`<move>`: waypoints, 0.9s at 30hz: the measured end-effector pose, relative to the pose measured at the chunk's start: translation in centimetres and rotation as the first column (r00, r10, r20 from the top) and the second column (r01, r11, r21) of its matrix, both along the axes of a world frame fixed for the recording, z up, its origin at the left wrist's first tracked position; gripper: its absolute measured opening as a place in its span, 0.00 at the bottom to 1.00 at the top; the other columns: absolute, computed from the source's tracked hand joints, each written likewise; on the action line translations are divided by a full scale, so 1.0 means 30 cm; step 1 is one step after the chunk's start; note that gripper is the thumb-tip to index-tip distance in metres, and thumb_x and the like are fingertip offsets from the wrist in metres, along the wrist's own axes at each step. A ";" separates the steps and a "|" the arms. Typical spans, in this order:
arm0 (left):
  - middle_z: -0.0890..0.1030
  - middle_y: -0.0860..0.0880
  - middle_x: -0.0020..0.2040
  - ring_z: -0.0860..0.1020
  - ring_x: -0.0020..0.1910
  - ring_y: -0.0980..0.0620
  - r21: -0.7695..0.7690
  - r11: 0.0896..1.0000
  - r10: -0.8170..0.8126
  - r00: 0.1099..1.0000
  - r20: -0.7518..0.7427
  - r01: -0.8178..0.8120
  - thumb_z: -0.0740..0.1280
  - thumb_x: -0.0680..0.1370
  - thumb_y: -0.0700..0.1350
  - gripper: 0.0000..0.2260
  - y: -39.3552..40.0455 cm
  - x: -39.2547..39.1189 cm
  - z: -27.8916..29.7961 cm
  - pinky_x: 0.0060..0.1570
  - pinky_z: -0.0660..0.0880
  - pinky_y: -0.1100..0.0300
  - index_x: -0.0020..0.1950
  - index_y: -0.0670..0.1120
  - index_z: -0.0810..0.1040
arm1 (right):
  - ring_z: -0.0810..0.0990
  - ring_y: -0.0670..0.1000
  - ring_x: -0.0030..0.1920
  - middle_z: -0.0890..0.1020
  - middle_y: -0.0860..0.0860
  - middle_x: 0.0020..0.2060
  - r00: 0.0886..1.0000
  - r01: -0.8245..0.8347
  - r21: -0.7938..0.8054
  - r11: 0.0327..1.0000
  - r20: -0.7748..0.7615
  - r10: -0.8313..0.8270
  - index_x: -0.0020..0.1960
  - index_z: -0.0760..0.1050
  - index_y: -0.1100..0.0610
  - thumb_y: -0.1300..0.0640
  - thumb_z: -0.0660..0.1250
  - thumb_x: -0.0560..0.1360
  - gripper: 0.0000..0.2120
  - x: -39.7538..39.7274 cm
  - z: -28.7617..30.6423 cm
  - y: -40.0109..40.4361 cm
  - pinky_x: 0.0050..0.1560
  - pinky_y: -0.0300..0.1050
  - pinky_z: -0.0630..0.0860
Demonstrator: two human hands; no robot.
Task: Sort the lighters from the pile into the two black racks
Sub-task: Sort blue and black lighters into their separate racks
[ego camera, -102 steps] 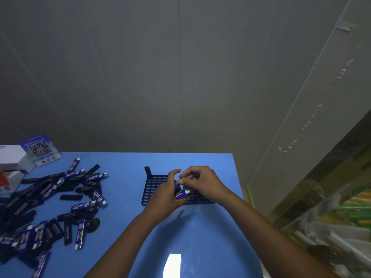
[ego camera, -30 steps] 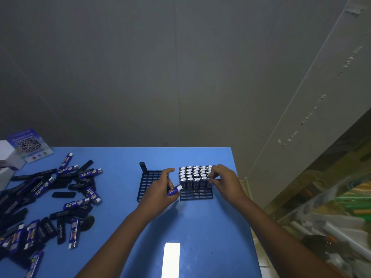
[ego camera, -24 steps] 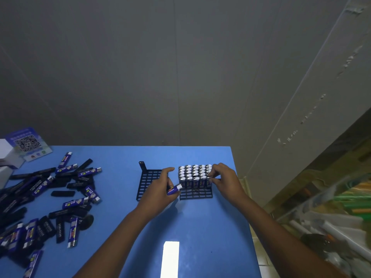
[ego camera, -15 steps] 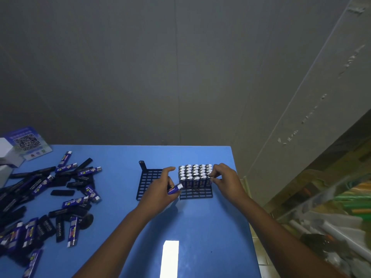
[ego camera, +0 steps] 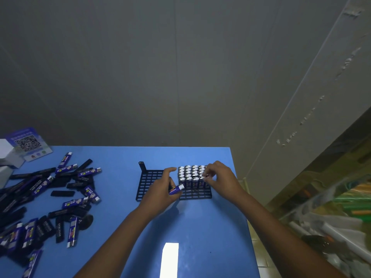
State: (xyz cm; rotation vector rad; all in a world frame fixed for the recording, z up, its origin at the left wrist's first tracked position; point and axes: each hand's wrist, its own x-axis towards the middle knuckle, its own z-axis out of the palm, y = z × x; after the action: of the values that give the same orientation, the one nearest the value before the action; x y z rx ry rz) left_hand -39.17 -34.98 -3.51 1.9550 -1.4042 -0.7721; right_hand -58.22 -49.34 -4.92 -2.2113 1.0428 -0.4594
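Note:
A black grid rack (ego camera: pixel 148 184) lies on the blue table (ego camera: pixel 200 227). Several lighters (ego camera: pixel 190 173) stand upright in its right half, metal caps up. My left hand (ego camera: pixel 160 190) grips a blue lighter (ego camera: pixel 176 190) that points toward the standing block, just in front of its near-left corner. My right hand (ego camera: pixel 219 177) pinches the cap of a lighter at the block's near-right corner. A pile of blue and black lighters (ego camera: pixel 50 197) is spread over the table's left side. Only one rack is plainly visible.
A QR-code card (ego camera: pixel 28 143) and a white box (ego camera: pixel 6 155) stand at the table's far left corner. The table's right edge runs close behind my right hand; clutter lies on the floor beyond it (ego camera: pixel 331 217). A grey wall rises behind the table.
Since 3.4 s ago my hands have parted, uncovering the block of standing lighters. Over the last second my right hand's fingers stay at the near-right corner and my left hand barely moves.

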 end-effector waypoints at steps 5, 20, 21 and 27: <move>0.79 0.54 0.39 0.78 0.37 0.57 -0.007 1.000 -0.002 1.000 0.022 0.002 0.75 0.74 0.44 0.35 -0.005 -0.006 0.007 0.44 0.76 0.59 0.75 0.52 0.61 | 0.82 0.47 0.39 0.84 0.52 0.36 0.970 -0.139 0.501 0.854 0.244 0.014 0.44 0.82 0.54 0.59 0.73 0.75 0.01 0.053 0.098 0.074 0.46 0.45 0.79; 0.78 0.54 0.39 0.78 0.37 0.56 -0.030 0.999 -0.018 0.998 0.060 0.020 0.76 0.72 0.46 0.35 0.001 0.008 -0.015 0.41 0.77 0.56 0.74 0.53 0.62 | 0.83 0.50 0.40 0.86 0.57 0.41 0.972 -0.117 0.678 0.726 0.229 -0.057 0.47 0.81 0.58 0.61 0.77 0.72 0.06 0.100 0.121 0.120 0.48 0.48 0.82; 0.78 0.55 0.39 0.78 0.37 0.56 -0.026 1.000 -0.013 0.998 0.066 0.015 0.76 0.72 0.47 0.35 0.003 0.012 -0.017 0.39 0.75 0.60 0.74 0.53 0.61 | 0.83 0.51 0.40 0.86 0.58 0.40 0.970 -0.098 0.666 0.740 0.231 -0.079 0.47 0.81 0.59 0.62 0.76 0.71 0.06 0.099 0.120 0.112 0.50 0.51 0.82; 0.78 0.54 0.36 0.77 0.35 0.60 0.016 0.998 0.064 0.996 0.057 -0.065 0.77 0.73 0.48 0.34 0.033 0.070 -0.050 0.39 0.75 0.62 0.73 0.53 0.63 | 0.80 0.48 0.37 0.83 0.52 0.35 0.963 -0.019 0.532 0.846 0.236 -0.127 0.44 0.82 0.58 0.66 0.74 0.70 0.05 0.086 0.121 0.053 0.48 0.45 0.80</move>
State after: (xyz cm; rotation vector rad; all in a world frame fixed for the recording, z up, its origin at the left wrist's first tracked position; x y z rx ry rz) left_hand -37.05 -33.99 -4.99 2.0397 -1.3644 -0.7069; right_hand -55.65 -47.74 -1.28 -1.5816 0.9507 -0.4138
